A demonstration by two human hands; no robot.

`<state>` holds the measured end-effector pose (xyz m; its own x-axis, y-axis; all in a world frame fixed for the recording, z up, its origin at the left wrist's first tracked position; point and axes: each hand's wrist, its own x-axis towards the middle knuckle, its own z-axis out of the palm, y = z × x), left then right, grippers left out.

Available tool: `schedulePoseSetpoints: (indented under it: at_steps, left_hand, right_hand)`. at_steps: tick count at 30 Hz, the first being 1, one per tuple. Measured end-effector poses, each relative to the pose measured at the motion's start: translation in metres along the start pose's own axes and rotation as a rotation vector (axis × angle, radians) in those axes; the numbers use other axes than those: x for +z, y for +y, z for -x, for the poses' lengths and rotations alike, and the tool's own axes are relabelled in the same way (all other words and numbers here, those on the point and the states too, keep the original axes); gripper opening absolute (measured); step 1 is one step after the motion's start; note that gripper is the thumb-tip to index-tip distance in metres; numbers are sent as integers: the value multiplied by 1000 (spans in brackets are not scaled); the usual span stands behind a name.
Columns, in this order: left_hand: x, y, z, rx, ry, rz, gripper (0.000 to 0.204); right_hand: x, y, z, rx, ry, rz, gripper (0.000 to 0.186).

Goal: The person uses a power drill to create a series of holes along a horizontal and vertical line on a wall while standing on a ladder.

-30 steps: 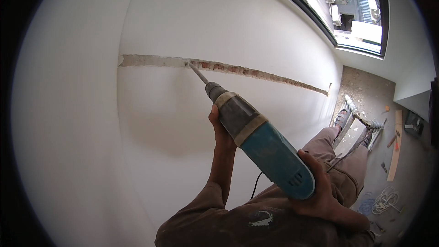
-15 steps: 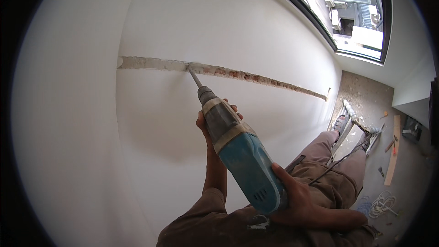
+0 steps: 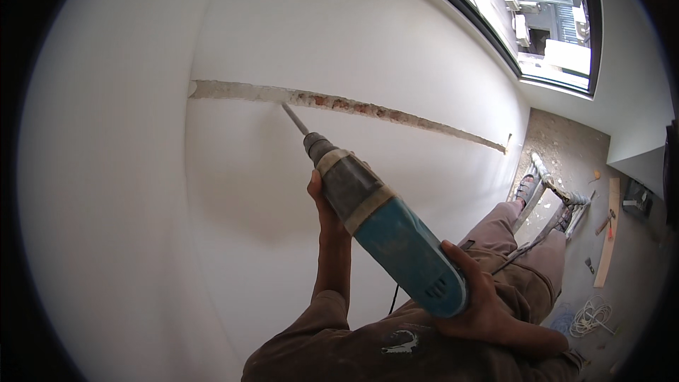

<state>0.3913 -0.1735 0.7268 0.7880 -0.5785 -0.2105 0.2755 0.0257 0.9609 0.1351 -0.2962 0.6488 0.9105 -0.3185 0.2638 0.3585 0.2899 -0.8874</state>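
I hold a blue-green hammer drill (image 3: 403, 247) with a dark grey front end and a long metal bit (image 3: 296, 119). My left hand (image 3: 318, 192) is wrapped round the front housing from below; most of its fingers are hidden behind the tool. At the rear end my right hand (image 3: 477, 301) is closed on the grip, its thumb up along the side. The bit's tip is at the lower edge of a long groove (image 3: 237, 90) cut across the white wall (image 3: 283, 35). Left of the tip the groove is grey; to the right, rough red brick (image 3: 339, 105) shows.
An open dark-framed window (image 3: 520, 74) is at the upper right. My feet are on a metal stand (image 3: 559, 194) above the dusty floor (image 3: 559, 131). A wooden board (image 3: 607, 247), a hammer (image 3: 605, 222) and a coiled white cable (image 3: 590, 316) lie at the right.
The drill's rear end has swung to the right and slightly up with my right hand. Its tip has shifted a little left and down, to the groove's lower edge.
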Motion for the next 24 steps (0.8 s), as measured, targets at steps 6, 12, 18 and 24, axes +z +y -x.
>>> schedulePoseSetpoints:
  at_steps: [6,12,18,24]
  left_hand:
    - [-4,5,0,-32,-15,89,76]
    - [-11,12,-7,-34,-90,216,79]
    - [-18,8,-14,-21,-126,200,74]
    - [-3,-6,-14,-14,35,-32,74]
  right_hand:
    - [5,-7,-13,46,-83,40,102]
    - [12,-15,-22,90,-190,123,108]
    - [19,0,-21,100,-151,59,100]
    - [6,8,-9,80,53,-12,99]
